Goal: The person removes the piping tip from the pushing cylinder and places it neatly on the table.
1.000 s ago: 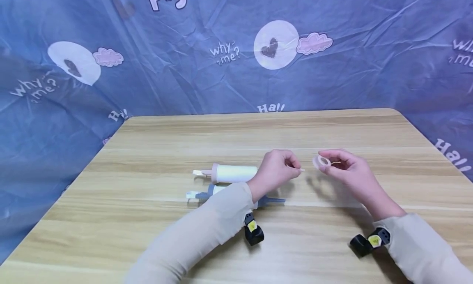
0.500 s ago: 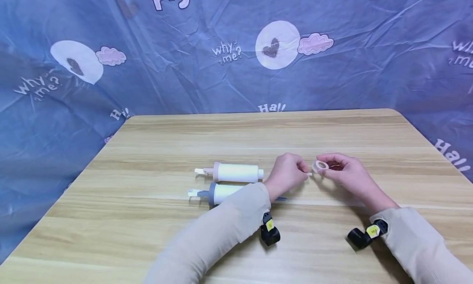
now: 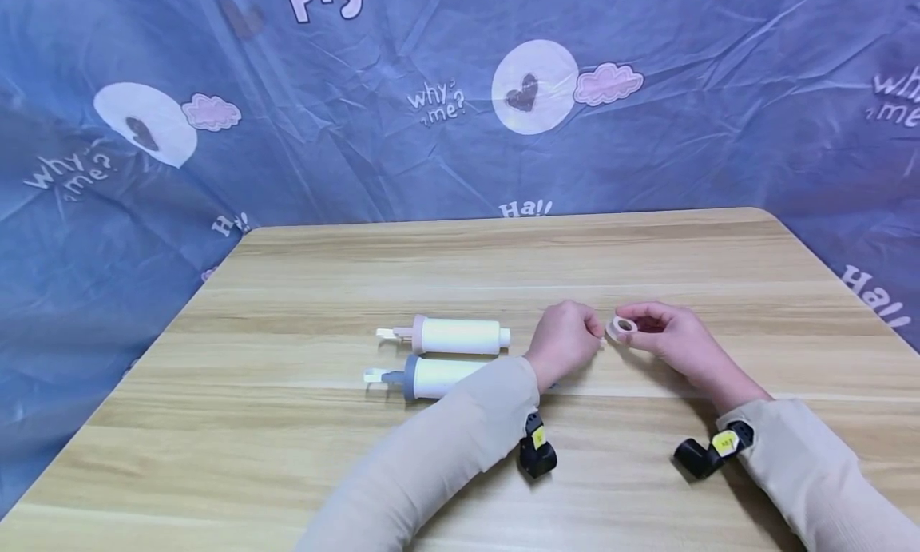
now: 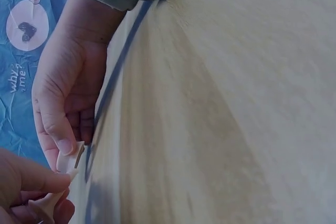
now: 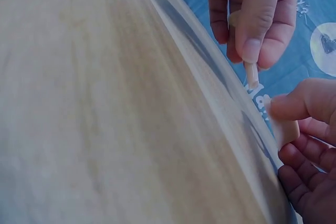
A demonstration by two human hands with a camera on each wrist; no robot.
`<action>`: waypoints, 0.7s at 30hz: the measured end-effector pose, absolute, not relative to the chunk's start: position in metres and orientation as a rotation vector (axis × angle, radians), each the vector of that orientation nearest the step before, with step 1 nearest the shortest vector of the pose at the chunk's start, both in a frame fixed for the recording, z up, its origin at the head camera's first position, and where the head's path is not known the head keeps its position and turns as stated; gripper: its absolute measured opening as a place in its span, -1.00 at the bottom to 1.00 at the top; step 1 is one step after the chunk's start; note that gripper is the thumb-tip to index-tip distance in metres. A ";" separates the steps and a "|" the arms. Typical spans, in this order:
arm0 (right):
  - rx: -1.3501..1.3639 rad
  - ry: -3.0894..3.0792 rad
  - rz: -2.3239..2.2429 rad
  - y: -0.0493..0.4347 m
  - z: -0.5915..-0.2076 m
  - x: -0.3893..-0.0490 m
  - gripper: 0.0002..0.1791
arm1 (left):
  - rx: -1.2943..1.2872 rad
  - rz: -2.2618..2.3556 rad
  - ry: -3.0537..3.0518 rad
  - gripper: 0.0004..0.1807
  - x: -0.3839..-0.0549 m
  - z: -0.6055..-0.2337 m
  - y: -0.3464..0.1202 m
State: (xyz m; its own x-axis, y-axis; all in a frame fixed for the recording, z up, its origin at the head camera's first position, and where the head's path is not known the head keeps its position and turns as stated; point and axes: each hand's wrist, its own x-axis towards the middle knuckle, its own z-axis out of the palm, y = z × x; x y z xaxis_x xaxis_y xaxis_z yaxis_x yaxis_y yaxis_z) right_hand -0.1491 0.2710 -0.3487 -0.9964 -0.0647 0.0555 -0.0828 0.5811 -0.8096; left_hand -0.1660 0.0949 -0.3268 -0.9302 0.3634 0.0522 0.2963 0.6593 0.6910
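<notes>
My left hand (image 3: 566, 340) pinches a small pale pink nozzle (image 5: 252, 76), its narrow end jutting past the fingertips toward the other hand. Between thumb and fingers, my right hand (image 3: 672, 340) grips a pale ring-shaped cap (image 3: 612, 329) with a round hole. In the right wrist view a small gap shows between nozzle tip and cap (image 5: 284, 127). Both hands are above the wooden table. Left of them lies a white hand pump (image 3: 460, 336) with a pink collar. A second white pump (image 3: 434, 378), with a grey-blue collar, is partly hidden behind the left sleeve.
The wooden table (image 3: 287, 448) reaches back to a blue printed cloth (image 3: 374, 137) hanging behind it. A black camera sits on each wrist, the left one (image 3: 537, 456) and the right one (image 3: 697, 458) both close over the tabletop.
My left hand has moved right with the nozzle, up close to the cap. The right hand has shifted slightly left and down. The pink-collared pump's right end has come into sight.
</notes>
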 end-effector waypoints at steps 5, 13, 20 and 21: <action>0.147 -2.787 1.450 0.270 -0.350 -0.150 -0.47 | 0.501 1.088 2.800 -0.85 -0.165 -0.328 0.096; 0.183 -2.778 1.481 0.271 -0.352 -0.151 -0.49 | 0.474 0.996 2.839 -0.83 -0.166 -0.331 0.097; 0.218 -2.784 1.484 0.272 -0.354 -0.151 -0.50 | 0.454 0.971 2.845 -0.80 -0.166 -0.332 0.096; 0.214 -2.787 1.483 0.272 -0.354 -0.151 -0.50 | 0.448 0.971 2.847 -0.80 -0.166 -0.333 0.096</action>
State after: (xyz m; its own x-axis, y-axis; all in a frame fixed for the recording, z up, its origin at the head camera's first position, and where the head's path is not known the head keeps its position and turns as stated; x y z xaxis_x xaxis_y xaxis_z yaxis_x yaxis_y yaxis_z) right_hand -0.1512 0.2719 -0.3538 -0.9906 -0.1297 0.0431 -0.1082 0.5518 -0.8269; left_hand -0.1658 0.0961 -0.3327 -0.9517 0.3069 -0.0002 0.2428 0.7534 0.6111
